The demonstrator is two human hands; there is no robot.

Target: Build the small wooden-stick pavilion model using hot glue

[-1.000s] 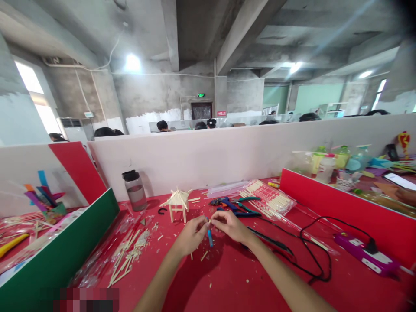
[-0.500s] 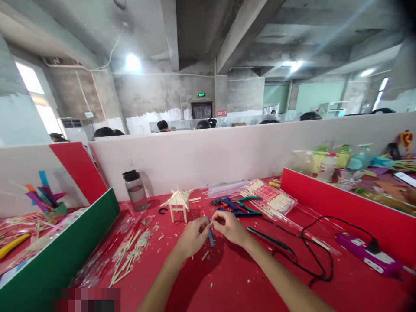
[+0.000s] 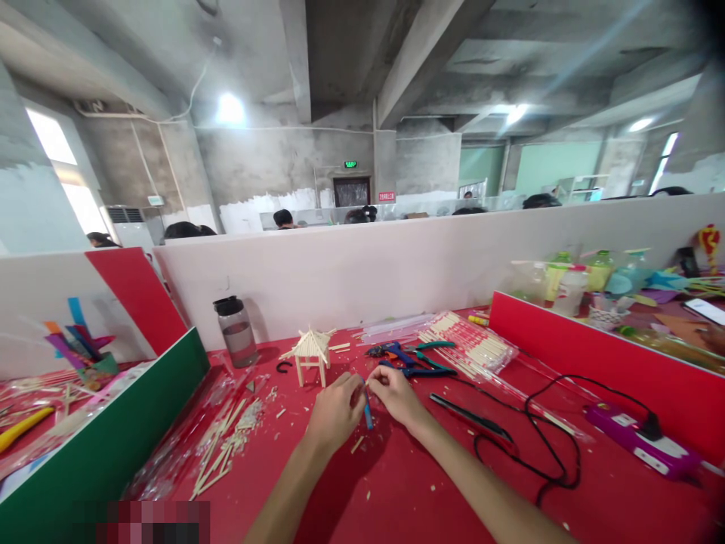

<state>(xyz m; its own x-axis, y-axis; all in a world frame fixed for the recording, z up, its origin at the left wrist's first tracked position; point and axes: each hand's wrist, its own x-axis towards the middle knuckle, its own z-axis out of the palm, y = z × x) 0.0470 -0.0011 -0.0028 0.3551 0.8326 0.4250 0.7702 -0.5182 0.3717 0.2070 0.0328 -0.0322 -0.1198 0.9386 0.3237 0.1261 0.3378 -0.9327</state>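
Observation:
My left hand [image 3: 334, 412] and my right hand [image 3: 396, 394] meet over the red table [image 3: 408, 483], fingers pinched together. Between them a thin blue tool [image 3: 367, 412] points down; it looks held by my left hand. My right hand's fingertips pinch a tiny pale stick piece [image 3: 365, 383] at its top. Just beyond the hands stands a small pavilion model of wooden sticks [image 3: 310, 352].
Blue and green pliers [image 3: 416, 361] and a pack of sticks [image 3: 470, 346] lie behind my right hand. A black cable [image 3: 544, 446] runs to a purple device [image 3: 640, 442]. A dark bottle [image 3: 234, 331] stands at the back left; loose sticks [image 3: 223, 449] lie left.
Both hands have stayed together at the same spot, shifting slightly away from me. The blue tool has tilted a little. Nothing else on the table moved.

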